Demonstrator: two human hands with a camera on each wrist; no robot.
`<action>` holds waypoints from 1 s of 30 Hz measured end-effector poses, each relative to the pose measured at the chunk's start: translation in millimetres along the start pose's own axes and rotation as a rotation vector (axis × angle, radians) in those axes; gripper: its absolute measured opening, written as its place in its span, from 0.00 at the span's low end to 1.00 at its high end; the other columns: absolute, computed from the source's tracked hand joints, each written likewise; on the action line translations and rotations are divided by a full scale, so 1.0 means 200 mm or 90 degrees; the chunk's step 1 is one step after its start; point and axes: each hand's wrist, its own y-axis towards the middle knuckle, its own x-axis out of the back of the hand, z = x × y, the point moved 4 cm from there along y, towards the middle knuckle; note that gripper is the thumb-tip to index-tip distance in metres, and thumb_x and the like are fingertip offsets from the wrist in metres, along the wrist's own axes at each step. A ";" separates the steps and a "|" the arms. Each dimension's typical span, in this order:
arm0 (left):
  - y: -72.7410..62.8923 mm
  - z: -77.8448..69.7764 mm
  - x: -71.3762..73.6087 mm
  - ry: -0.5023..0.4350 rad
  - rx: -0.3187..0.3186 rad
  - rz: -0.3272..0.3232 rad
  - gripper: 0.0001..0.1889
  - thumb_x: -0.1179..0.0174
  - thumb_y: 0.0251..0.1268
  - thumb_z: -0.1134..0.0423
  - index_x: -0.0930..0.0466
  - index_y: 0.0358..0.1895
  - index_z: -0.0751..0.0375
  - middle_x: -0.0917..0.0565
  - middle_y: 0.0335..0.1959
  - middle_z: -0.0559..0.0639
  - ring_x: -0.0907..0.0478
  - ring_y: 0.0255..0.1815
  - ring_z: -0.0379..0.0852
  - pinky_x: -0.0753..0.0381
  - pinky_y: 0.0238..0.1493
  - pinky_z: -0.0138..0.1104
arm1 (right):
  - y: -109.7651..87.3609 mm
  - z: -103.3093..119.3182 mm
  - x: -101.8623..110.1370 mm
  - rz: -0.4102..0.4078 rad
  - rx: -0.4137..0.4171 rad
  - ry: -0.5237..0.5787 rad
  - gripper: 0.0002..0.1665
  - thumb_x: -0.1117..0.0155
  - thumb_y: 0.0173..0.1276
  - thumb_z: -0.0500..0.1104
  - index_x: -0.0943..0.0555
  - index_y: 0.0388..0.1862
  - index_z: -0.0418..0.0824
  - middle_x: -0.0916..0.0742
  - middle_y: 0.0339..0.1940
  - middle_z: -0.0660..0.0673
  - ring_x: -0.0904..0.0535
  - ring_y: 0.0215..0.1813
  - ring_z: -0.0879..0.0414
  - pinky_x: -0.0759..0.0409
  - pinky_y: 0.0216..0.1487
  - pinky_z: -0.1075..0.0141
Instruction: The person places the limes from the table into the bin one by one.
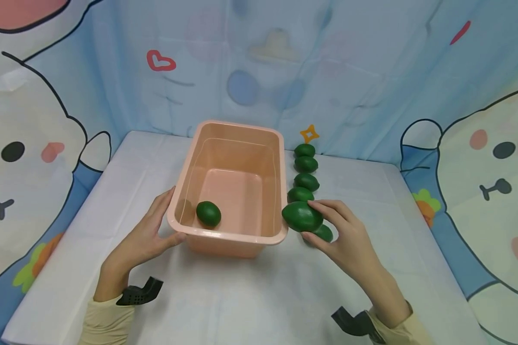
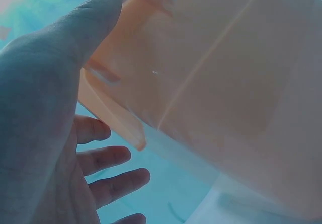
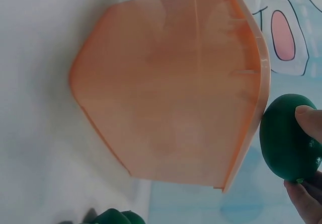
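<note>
In the head view a pink plastic basin (image 1: 230,244) stands on the white table, with one green lime (image 1: 208,213) inside near its front left corner. My left hand (image 1: 148,235) rests against that corner, thumb by the front rim and fingers along the left side. The left wrist view shows the fingers (image 2: 118,186) straight and spread beside the basin wall (image 2: 216,83). With thumb and fingertips, my right hand (image 1: 343,235) pinches another lime (image 1: 302,216) just outside the right rim. In the right wrist view this held lime (image 3: 284,138) appears beside the basin's edge.
Several more limes (image 1: 306,181) line up on the table (image 1: 259,297) to the right of the basin, running toward the back. One lime (image 1: 323,233) is partly hidden behind the right hand. A blue patterned cloth (image 1: 349,96) hangs behind the table.
</note>
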 end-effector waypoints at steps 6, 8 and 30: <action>0.00 0.00 0.00 -0.001 0.002 0.000 0.53 0.32 0.52 0.53 0.63 0.76 0.36 0.52 0.77 0.49 0.52 0.76 0.56 0.43 0.65 0.65 | 0.03 0.02 0.00 -0.009 0.010 0.000 0.42 0.18 0.41 0.40 0.23 0.59 0.40 0.20 0.53 0.43 0.22 0.53 0.49 0.17 0.46 0.55; 0.00 0.00 0.00 -0.001 0.002 -0.001 0.53 0.32 0.52 0.54 0.63 0.76 0.36 0.52 0.76 0.49 0.52 0.76 0.57 0.43 0.65 0.65 | 0.04 0.02 0.00 -0.011 0.017 0.000 0.42 0.18 0.40 0.40 0.23 0.58 0.40 0.20 0.53 0.43 0.21 0.54 0.49 0.17 0.46 0.55; 0.00 0.00 -0.01 0.003 -0.004 -0.008 0.54 0.32 0.52 0.54 0.63 0.76 0.36 0.50 0.76 0.52 0.50 0.75 0.58 0.40 0.63 0.65 | 0.11 0.08 -0.01 -0.018 0.080 0.022 0.41 0.18 0.40 0.40 0.22 0.57 0.40 0.20 0.54 0.44 0.21 0.54 0.50 0.17 0.46 0.58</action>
